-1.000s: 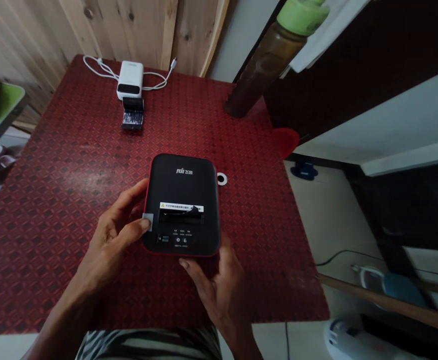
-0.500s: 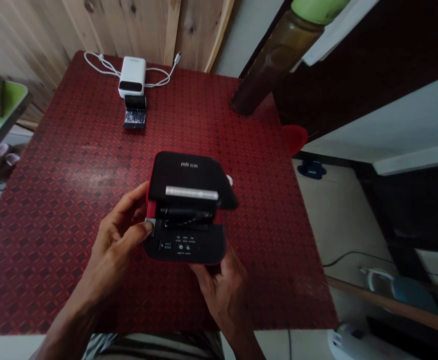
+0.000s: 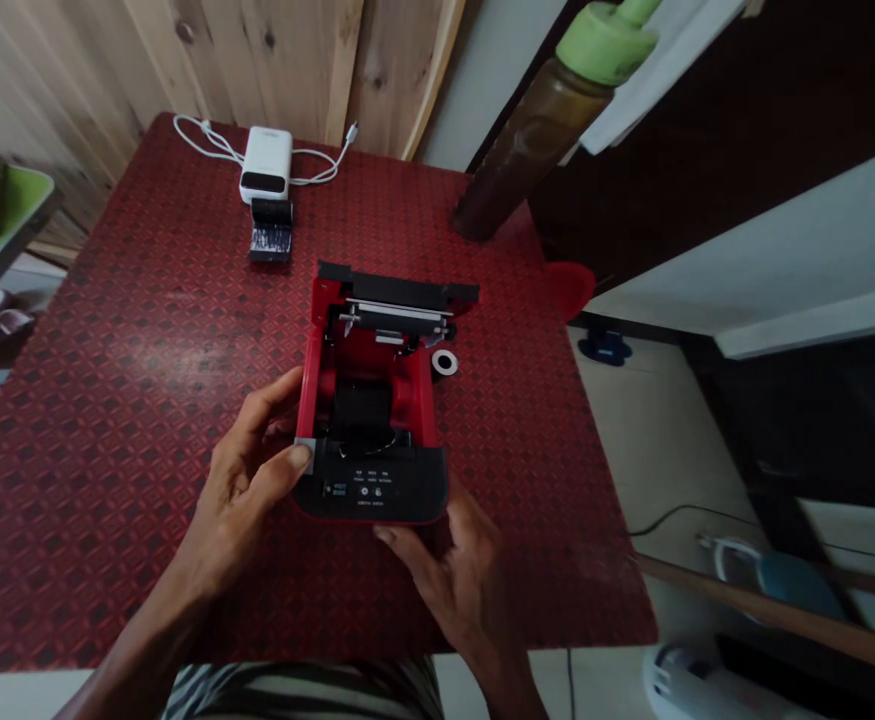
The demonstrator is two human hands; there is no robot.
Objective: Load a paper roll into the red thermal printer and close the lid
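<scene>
A red and black receipt printer (image 3: 375, 487) faces me with its lid (image 3: 399, 287) raised, so the red inner bay shows. Inside the bay sits a dark block or roll (image 3: 362, 408) that I cannot make out well. My left hand (image 3: 246, 480) grips the printer's left side, its thumb on the grey latch (image 3: 304, 457). Around the front right corner, my right hand (image 3: 456, 565) holds the casing, thumb along the front edge and other fingers partly hidden. Just right of the printer, a small roll with a white end (image 3: 444, 363) sits on the table.
On the red patterned table (image 3: 144, 420), a white power bank (image 3: 266, 165) with a white cable lies at the back, a black strip or roll (image 3: 270, 230) before it. A tall brown bottle with a green cap (image 3: 534, 140) stands at the back right. Wooden panels border the far edge.
The printer's lid has swung up and back from half raised, uncovering the red bay and the small roll behind. Both hands keep their hold; the view has shifted slightly.
</scene>
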